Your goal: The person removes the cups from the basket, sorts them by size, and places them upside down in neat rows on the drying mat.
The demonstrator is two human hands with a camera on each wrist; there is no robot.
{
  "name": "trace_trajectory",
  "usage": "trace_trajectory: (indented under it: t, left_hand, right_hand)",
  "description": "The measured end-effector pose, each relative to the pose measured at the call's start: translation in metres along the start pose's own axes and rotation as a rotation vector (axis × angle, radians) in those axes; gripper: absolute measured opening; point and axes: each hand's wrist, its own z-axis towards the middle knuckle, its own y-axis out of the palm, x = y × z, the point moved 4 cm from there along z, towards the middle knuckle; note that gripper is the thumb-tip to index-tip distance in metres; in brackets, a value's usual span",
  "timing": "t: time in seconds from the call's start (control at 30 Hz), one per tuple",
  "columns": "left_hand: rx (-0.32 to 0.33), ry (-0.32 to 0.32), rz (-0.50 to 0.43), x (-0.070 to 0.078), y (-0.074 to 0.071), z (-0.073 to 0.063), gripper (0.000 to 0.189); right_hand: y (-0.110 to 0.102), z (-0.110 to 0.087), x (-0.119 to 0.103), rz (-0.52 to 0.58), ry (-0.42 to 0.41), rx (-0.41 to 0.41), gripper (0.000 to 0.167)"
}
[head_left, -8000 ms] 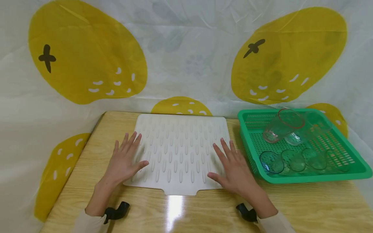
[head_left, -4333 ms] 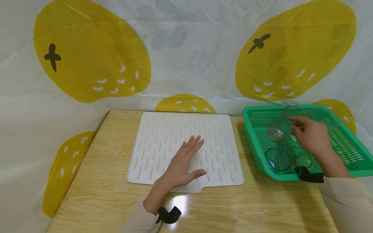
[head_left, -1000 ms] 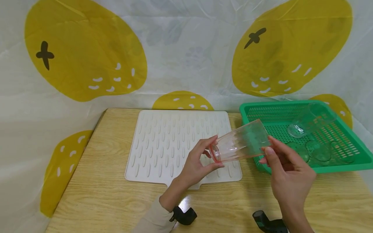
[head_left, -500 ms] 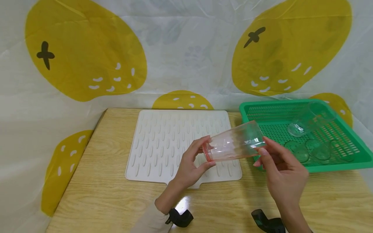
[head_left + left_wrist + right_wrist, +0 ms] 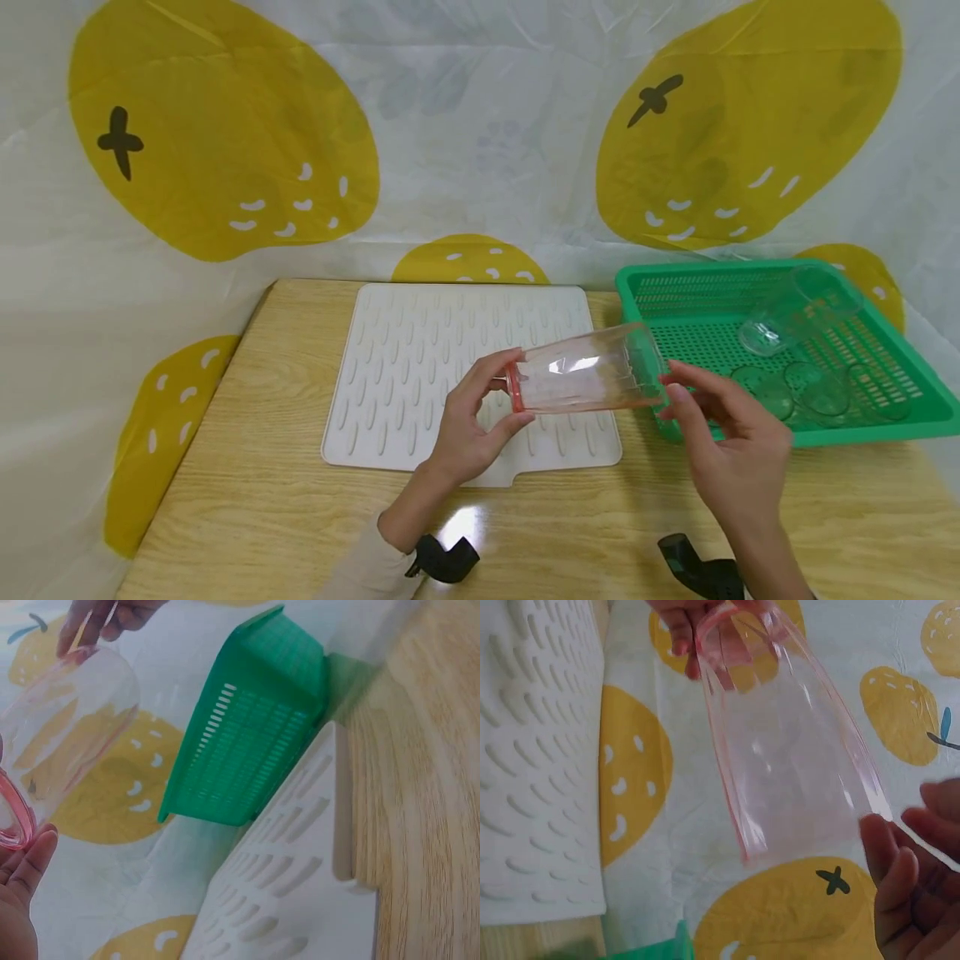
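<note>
My left hand (image 5: pixel 465 429) grips a pink-tinted drinking glass (image 5: pixel 577 375) by its base, thumb below and fingers above. The tall glass lies sideways in the air, over the right part of the white ridged drying mat (image 5: pixel 405 342). At its open end, the fingertips of my right hand (image 5: pixel 738 454) pinch the lower rim lightly. Seen from the right wrist, the rim corner of the glass (image 5: pixel 780 772) sits among the fingertips, and the left hand (image 5: pixel 679 630) shows at the far end.
A green plastic basket (image 5: pixel 693 270) stands at the right on the wooden table (image 5: pixel 247 467). Inside it a tall clear glass (image 5: pixel 795 312) leans back, and several greenish glasses (image 5: pixel 817 390) line the front side. A lemon-patterned cloth (image 5: pixel 480 167) hangs behind.
The right hand reached into the basket and lifted out the pink glass, and the left hand took its base. Over the last second the glass has shifted left and levelled slightly.
</note>
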Motion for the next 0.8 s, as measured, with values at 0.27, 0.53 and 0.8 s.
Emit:
trace_trajectory:
  t: [0.27,0.53,0.8]
  left_hand:
    - [0.034,0.024,0.011,0.008,-0.018,0.004,0.064]
    - [-0.023,-0.018,0.090,0.000,-0.027,-0.002,0.056]
    - [-0.071,-0.008,0.138,-0.002,-0.027,-0.003,0.054]
  right_hand:
    - [0.006,0.008,-0.009,-0.212,-0.254,-0.175,0.052]
    - [0.025,0.014,-0.017,-0.195,-0.412,-0.318,0.055]
    - [0.038,0.013,-0.013,-0.268,-0.422,-0.501,0.060]
